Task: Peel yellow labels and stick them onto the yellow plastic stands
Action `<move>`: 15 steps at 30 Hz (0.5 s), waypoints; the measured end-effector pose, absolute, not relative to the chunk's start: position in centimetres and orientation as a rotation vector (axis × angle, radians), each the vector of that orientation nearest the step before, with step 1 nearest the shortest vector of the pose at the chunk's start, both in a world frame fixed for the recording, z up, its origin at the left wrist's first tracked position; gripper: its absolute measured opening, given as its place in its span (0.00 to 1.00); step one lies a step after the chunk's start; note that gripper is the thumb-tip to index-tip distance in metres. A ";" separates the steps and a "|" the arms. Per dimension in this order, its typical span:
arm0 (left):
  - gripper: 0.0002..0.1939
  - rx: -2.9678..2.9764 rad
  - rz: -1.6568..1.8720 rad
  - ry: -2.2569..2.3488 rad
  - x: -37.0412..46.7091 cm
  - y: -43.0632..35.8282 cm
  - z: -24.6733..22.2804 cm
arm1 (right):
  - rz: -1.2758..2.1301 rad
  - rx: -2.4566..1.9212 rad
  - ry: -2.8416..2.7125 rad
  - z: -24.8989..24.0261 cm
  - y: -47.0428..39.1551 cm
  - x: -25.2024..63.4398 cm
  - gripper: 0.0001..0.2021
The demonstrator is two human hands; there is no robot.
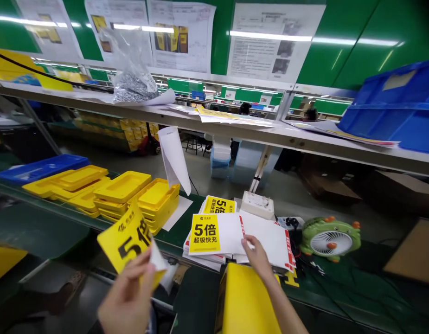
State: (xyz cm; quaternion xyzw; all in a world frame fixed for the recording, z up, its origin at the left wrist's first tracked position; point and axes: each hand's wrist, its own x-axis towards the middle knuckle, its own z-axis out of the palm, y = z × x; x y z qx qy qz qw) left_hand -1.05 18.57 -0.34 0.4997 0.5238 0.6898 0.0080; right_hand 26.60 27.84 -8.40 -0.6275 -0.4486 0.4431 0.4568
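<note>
Just one yellow sheet [121,239], left grip [129,292].

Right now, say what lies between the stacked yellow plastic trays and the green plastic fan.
The head view shows a white sheet, yellow-and-white printed sheets touched by the right hand, a white boxy unit and black plugs.

The sheet stack [203,232] lies on the tabletop [367,287]. Left of it stand piled trays [121,185]; right of it, a fan [330,242]. Just behind it sits a boxy device [258,205]; before it, a carton [251,299]. Above and behind it, a shelf [304,144] bears a bag [134,83] farther left and a bin [395,104] farther right.
</note>
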 end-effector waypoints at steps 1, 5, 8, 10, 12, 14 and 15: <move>0.07 1.934 2.121 1.550 1.3 17.4 -1.1 | 1.237 -1.381 -1.273 -6.4 25.5 25.5 0.22; 0.15 2.810 1.616 1.153 8.8 14.1 -3.2 | 1.327 -1.126 -1.472 -1.5 17.0 23.7 0.21; 0.25 2.989 1.305 0.964 10.9 12.3 -3.8 | 1.295 -1.241 -1.175 -1.8 13.7 26.0 0.21; 0.32 2.826 1.228 1.050 11.1 11.3 -4.1 | 1.451 -1.169 -0.932 -2.7 12.1 28.3 0.25; 0.32 2.279 1.289 1.344 11.0 10.8 -4.6 | 1.565 -1.139 -0.804 -3.5 10.5 30.3 0.28; 0.31 1.668 1.240 1.404 10.8 10.5 -5.4 | 1.619 -1.147 -0.818 -4.0 8.8 31.7 0.28; 0.30 1.472 1.170 1.350 10.7 10.5 -6.0 | 1.634 -1.153 -0.860 -4.1 8.0 32.3 0.27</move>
